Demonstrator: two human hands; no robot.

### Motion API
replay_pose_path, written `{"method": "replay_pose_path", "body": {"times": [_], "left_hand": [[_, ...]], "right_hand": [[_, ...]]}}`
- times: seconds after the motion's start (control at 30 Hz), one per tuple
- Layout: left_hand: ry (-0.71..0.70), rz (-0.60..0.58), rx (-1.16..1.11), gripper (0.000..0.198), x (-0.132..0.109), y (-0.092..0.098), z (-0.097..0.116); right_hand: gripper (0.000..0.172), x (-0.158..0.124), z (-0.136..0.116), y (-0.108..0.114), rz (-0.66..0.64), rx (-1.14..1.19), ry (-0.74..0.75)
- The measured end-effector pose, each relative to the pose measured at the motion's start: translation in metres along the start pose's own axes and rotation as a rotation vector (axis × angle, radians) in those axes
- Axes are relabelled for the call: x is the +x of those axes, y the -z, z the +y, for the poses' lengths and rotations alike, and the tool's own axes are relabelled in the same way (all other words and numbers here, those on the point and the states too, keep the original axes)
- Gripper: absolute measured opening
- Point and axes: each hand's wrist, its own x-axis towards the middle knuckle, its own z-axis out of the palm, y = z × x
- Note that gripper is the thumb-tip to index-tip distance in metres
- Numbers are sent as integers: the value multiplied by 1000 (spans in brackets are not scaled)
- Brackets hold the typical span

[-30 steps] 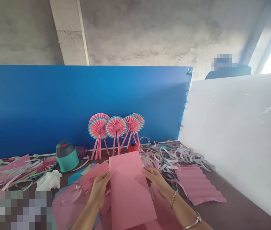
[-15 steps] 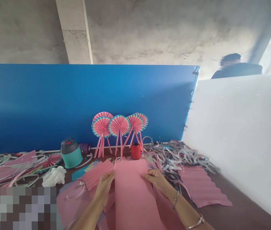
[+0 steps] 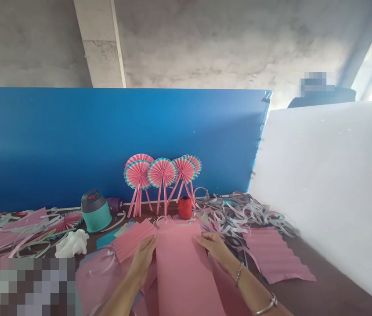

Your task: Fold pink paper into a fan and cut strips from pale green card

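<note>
A plain pink paper sheet [image 3: 182,267] lies lengthwise in front of me on the table. My left hand [image 3: 143,259] pinches its left edge near the far corner, fingers closed on the paper. On the opposite edge my right hand [image 3: 215,249] grips the sheet the same way; the wrist wears a bracelet and a bangle. A pleated pink sheet [image 3: 133,239] lies just left of my left hand.
Several pink and teal paper fans on sticks [image 3: 161,175] lean against the blue board [image 3: 74,145]. A teal flask [image 3: 95,211], a red thread spool [image 3: 185,207], white paper strips [image 3: 241,213], another pleated pink sheet [image 3: 276,254] and a white panel [image 3: 330,188] surround the sheet. A person stands behind the panel.
The pink sheet has come down from a raised, tilted position to lie flatter and lower; the red spool behind it now shows. Both hands keep their hold on its edges.
</note>
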Motion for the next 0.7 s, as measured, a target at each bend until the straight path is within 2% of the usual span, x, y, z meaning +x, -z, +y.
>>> {"method": "replay_pose_path", "body": {"times": [0.17, 0.3, 0.7], "left_hand": [[-23, 43, 35, 45, 0, 1, 1], [21, 105, 30, 45, 2, 1, 0], [68, 25, -59, 39, -3, 0, 8]], "right_hand": [[50, -1, -1, 0, -2, -6, 10], [53, 0, 0, 0, 9, -49, 48], [52, 0, -1, 0, -8, -34, 26]]}}
